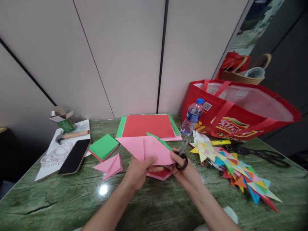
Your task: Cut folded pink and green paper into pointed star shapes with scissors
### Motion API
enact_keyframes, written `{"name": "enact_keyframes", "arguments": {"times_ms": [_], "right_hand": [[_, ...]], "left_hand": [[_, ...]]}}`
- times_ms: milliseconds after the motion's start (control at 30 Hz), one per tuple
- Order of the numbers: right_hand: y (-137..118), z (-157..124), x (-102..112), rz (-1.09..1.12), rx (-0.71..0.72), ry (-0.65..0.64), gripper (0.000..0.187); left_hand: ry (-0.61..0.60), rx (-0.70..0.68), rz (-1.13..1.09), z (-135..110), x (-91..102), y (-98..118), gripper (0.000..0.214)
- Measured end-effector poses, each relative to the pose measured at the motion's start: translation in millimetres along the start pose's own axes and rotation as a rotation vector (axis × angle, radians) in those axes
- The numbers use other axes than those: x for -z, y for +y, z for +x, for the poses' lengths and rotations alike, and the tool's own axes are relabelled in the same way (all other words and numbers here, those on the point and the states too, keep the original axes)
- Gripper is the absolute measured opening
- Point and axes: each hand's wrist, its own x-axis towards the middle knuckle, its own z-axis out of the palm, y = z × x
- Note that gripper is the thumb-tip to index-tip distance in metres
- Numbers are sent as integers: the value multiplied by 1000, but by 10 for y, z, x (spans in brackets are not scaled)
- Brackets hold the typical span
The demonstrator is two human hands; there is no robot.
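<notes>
A folded sheet of pink paper (156, 149) is held up over the table, with green paper (155, 136) behind its upper edge. My left hand (141, 171) pinches it from below with the thumb on the front face. At its right corner, my right hand (187, 173) grips the paper's edge. Small scissors (182, 162) with black handles are also at my right hand, a handle ring around a finger and the blades pointing up and away. Under the sheet shows another pink and red folded piece (160, 175), partly hidden by my fingers.
Left lie a pink folded paper (112, 166), green squares (103, 147), a phone (75, 156), a hammer (74, 135) and a small box (64, 123). Behind are coloured sheets (149, 125). Right stand a water bottle (192, 118), a red bag (216, 112) and a colourful paper chain (240, 173).
</notes>
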Motion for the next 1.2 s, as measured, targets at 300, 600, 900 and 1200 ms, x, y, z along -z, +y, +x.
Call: {"name": "enact_keyframes", "arguments": {"times_ms": [300, 600, 900, 1200], "right_hand": [[-59, 4, -8, -121, 66, 24, 45], [-86, 4, 18, -88, 8, -88, 46], [-37, -98, -16, -377, 313, -100, 37], [151, -398, -130, -589, -195, -667, 34]], "left_hand": [[26, -20, 7, 35, 70, 105, 45], [47, -39, -32, 27, 96, 167, 52], [194, -143, -120, 78, 170, 266, 21], [175, -123, -176, 52, 175, 314, 16]]}}
